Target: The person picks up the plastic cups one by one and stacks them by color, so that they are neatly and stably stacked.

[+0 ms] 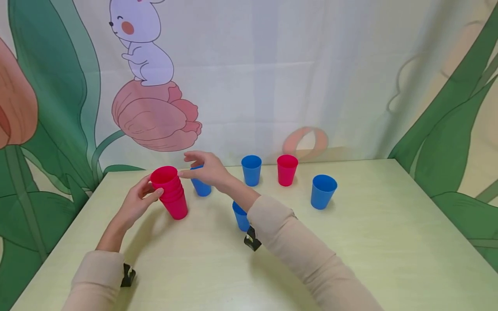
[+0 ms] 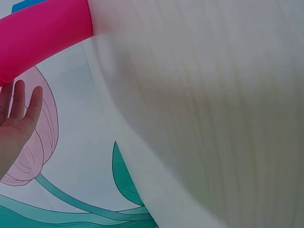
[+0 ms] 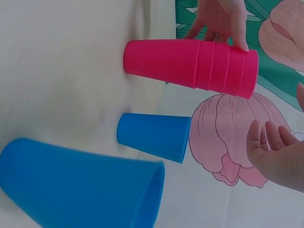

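A stack of several red cups (image 1: 176, 205), open ends up, stands at the left of the table. My left hand (image 1: 134, 203) holds it near the top, thumb on the near side and fingers round the left; in the right wrist view the thumb (image 3: 239, 28) lies along the upper cups. My right hand (image 1: 208, 170) hovers just right of the stack's rim with fingers extended and nothing in them. Behind and below it is a blue cup (image 1: 202, 188), partly covered. The left wrist view shows the stack (image 2: 45, 35) above the left hand's fingers (image 2: 33, 109).
Farther right stand a blue cup (image 1: 251, 172), a single red cup (image 1: 287, 172) and another blue cup (image 1: 323, 193). One more blue cup (image 1: 241, 218) is partly hidden by the right forearm. A printed curtain (image 1: 233, 86) hangs behind the pale table (image 1: 202, 268).
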`<control>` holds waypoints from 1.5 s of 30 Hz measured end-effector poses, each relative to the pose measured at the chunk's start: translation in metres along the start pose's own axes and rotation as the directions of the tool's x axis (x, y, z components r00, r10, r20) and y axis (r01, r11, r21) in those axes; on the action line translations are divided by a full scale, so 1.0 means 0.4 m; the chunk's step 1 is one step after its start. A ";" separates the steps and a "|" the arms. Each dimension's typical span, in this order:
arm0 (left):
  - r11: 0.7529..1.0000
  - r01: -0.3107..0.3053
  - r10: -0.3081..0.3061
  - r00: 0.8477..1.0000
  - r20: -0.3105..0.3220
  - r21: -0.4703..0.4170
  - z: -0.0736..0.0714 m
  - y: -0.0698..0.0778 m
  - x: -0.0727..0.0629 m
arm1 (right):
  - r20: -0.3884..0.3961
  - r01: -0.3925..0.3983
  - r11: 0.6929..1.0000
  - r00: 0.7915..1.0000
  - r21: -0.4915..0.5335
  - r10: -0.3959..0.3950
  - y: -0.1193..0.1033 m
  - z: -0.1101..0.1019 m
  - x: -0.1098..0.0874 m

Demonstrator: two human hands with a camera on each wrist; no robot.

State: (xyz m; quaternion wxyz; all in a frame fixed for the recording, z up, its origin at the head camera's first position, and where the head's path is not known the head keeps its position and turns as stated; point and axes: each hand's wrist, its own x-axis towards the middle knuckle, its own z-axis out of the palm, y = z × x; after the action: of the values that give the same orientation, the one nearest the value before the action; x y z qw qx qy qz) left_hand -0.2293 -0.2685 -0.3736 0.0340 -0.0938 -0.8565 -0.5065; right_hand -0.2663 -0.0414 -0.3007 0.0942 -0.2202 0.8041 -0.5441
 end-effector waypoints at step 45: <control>1.000 -0.005 0.005 1.000 -0.009 0.008 0.001 0.004 -0.005 | -0.433 0.006 0.996 0.900 -0.088 -0.043 0.173 -0.205 -0.160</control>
State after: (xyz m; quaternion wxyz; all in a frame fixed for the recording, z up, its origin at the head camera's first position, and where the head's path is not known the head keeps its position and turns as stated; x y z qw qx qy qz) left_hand -0.2269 -0.2678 -0.3727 0.0397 -0.0935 -0.8582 -0.5032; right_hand -0.2592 0.0779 -0.3377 -0.1036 -0.1073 0.8243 -0.5461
